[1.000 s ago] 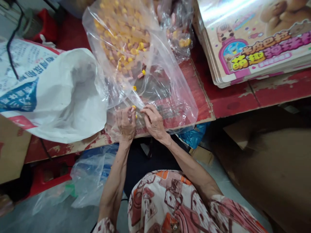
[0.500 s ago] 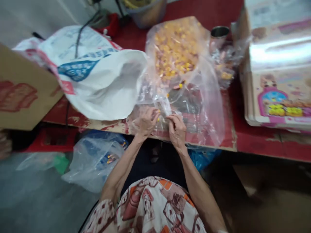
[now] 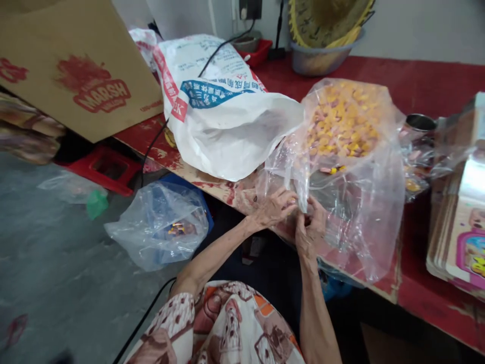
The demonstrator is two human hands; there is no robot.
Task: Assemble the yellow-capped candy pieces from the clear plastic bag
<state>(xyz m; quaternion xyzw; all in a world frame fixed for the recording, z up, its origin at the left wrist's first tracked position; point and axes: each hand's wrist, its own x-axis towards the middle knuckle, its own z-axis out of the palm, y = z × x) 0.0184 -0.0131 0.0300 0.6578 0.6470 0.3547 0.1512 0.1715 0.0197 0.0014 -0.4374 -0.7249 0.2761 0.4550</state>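
A large clear plastic bag (image 3: 379,217) lies open on the red table, with many small yellow and pink pieces (image 3: 341,124) heaped in its far part. My left hand (image 3: 273,208) is at the near table edge, fingers bent together, a bit of yellow showing at the fingertips. Right beside it, my right hand (image 3: 311,230) is closed, with thumb and fingers pinching the lower end of a narrow strip of clear plastic (image 3: 303,187). Whether that strip belongs to the large bag or to a smaller one, I cannot tell.
Left of the bag lies a white woven sack (image 3: 231,136), beside a cardboard box (image 3: 87,65). A metal cup (image 3: 420,124) and stacked printed cartons (image 3: 454,222) stand right. A plastic-lined blue bin (image 3: 206,205) is below the table. A basin (image 3: 322,58) sits behind.
The view has swung left, so everything sits further right in the picture. My hands stay close together at the plastic; the left hand's fingers now reach nearer to the strip.
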